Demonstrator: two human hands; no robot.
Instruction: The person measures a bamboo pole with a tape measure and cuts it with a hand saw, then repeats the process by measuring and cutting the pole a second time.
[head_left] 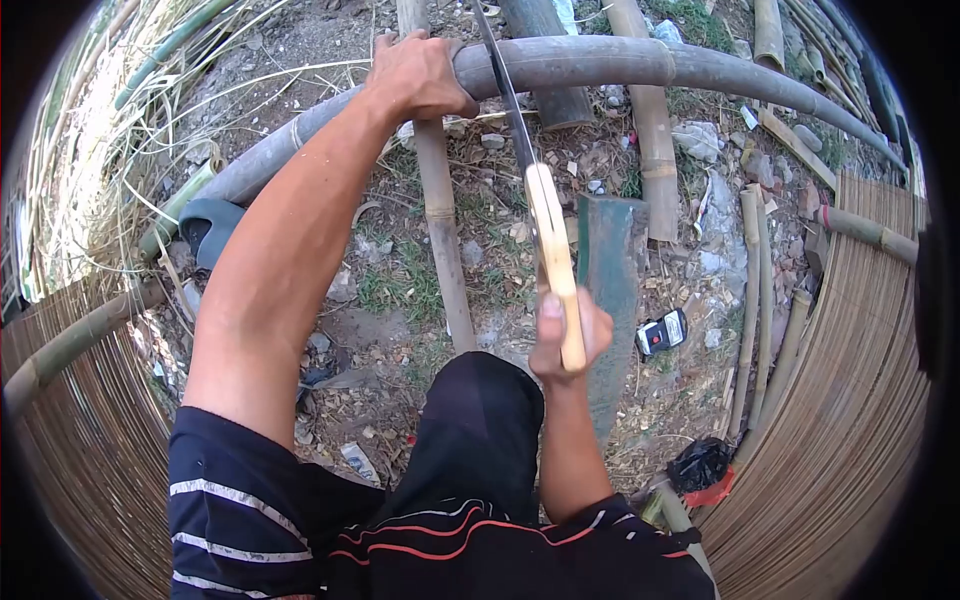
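A long grey bamboo pole lies across the upper part of the view. My left hand is wrapped over it, beside a thinner upright-running pole that passes beneath. In my right hand is the pale wooden handle of a saw. The saw's dark blade crosses the bamboo pole just right of my left hand, its far end reaching the top edge. Whether the teeth have entered the bamboo cannot be made out.
A green board lies right of the saw, near a black and white tape measure. Slatted bamboo mats curve along both sides. More bamboo pieces, a black plastic bag and a grey-green container lie around on littered ground.
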